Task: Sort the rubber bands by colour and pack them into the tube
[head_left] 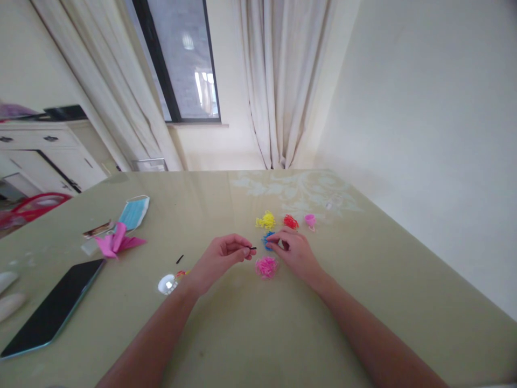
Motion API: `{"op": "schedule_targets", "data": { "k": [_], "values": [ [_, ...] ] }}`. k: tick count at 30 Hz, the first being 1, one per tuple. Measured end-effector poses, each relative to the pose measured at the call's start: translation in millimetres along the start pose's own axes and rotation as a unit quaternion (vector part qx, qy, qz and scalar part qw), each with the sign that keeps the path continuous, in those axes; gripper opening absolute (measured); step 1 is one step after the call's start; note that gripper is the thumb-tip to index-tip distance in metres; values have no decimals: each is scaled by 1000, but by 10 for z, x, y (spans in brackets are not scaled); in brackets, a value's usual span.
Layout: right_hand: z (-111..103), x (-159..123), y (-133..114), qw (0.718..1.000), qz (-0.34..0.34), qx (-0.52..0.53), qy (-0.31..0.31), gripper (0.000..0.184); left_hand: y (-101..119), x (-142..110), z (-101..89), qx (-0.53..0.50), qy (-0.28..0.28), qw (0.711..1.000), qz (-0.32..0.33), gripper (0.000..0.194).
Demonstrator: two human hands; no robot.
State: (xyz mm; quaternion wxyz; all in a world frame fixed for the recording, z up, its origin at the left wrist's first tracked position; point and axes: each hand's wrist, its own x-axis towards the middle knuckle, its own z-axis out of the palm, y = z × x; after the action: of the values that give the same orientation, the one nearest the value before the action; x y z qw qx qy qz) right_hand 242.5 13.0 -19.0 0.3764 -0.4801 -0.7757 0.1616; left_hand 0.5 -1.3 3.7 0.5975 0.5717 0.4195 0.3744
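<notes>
Between the thumb and fingers of my left hand is a short, thin black stick, its tip pointing right. My right hand reaches over a small blue pile of what look like tiny rubber bands. Its thumb and index finger come together at the pile's right edge; whether a band is between them is hidden. Similar piles lie around it: yellow and red behind, pink in front. A small pink cup-shaped piece sits to the right of the red pile.
Left of my left forearm are a shiny round clear object and a second black stick. Farther left lie a black-screened tablet or phone, a pink folded-paper bird and a blue face mask. A wall borders the table's right side.
</notes>
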Motion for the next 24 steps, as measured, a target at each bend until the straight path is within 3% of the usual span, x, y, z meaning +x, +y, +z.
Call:
{"op": "schedule_targets", "data": {
  "k": [6,19,24],
  "values": [
    [-7,-71,-236,991,-87,104,15,19,-48,25,9,-22,1,1000,12,27],
    [27,-97,-285,988,-103,117,21,21,-100,5,22,-19,-12,1000,9,26],
    [-170,-51,-292,986,-107,118,52,11,-84,8,-9,5,6,1000,4,31]
  ]
}}
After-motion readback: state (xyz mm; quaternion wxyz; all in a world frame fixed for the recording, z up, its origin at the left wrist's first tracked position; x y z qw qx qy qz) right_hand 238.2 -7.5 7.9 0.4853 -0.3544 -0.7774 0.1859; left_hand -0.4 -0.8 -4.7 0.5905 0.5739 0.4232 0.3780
